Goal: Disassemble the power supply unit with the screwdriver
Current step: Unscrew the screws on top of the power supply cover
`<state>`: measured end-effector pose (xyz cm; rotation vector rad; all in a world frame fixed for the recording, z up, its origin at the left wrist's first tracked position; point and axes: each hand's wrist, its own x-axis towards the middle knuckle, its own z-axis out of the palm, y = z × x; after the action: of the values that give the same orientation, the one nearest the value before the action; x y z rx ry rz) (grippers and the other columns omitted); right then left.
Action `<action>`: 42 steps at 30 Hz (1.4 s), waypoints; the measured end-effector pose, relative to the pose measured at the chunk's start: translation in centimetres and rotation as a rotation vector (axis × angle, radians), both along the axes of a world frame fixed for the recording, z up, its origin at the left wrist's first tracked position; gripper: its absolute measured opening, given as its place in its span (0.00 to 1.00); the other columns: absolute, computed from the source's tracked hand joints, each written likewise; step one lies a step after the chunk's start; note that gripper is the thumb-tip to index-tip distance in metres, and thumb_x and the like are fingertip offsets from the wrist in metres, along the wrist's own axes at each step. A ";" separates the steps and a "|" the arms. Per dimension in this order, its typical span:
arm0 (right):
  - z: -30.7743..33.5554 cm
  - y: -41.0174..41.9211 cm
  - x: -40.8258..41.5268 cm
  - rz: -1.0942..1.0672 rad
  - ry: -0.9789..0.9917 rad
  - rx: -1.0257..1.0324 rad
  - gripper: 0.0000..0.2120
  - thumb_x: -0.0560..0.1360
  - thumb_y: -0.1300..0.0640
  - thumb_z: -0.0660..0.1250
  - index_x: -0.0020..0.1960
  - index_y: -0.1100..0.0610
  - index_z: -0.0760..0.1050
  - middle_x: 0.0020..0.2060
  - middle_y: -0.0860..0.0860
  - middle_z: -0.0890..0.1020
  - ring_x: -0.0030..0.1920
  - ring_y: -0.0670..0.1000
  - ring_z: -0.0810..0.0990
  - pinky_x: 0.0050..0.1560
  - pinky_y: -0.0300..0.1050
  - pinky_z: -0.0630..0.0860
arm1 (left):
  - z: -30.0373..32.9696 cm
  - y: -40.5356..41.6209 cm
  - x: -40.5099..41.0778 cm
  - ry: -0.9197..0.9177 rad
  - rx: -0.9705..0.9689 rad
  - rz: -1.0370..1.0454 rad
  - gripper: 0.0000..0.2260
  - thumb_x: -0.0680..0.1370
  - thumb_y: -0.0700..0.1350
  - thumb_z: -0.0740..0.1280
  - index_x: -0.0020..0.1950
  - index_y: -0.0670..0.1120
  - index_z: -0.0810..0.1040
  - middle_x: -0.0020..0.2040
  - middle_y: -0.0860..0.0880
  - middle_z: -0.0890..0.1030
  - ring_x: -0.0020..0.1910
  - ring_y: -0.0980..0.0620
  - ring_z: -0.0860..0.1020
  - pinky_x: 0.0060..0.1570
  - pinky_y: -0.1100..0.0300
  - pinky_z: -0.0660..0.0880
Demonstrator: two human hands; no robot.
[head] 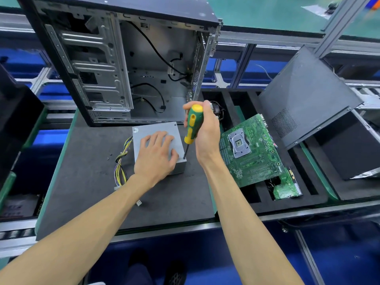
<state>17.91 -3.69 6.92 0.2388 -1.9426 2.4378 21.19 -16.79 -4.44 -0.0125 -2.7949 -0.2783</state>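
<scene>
Two bare hands work over a grey metal power supply box (156,130) that sits on a dark foam mat (86,182), just in front of an open computer case (123,64). The left hand (157,156) lies flat on top of the box, fingers spread and straight, pressing it down. The right hand (205,130) is wrapped around the green and yellow handle of a screwdriver (192,125), held nearly upright with its tip on the near right corner of the box top. A bundle of yellow and black wires (121,161) trails from the left side of the box toward the near edge. Two small screws (109,156) lie on the mat left of the wires. To the right, a green circuit board (250,151) rests tilted in a black foam tray (308,194), and a dark side panel (308,93) leans beyond it.
</scene>
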 end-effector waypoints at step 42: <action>-1.2 4.0 -3.6 -0.275 -0.548 -1.108 0.16 0.81 0.56 0.50 0.38 0.55 0.67 0.24 0.47 0.67 0.20 0.48 0.61 0.20 0.36 0.61 | 2.8 1.9 -0.8 -0.025 -0.403 -0.377 0.13 0.68 0.42 0.79 0.32 0.45 0.75 0.33 0.48 0.72 0.32 0.47 0.73 0.27 0.57 0.67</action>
<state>14.28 0.26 5.70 -0.7033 -0.3453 3.0694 20.35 -14.91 -1.61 -0.6357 -2.8062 0.2053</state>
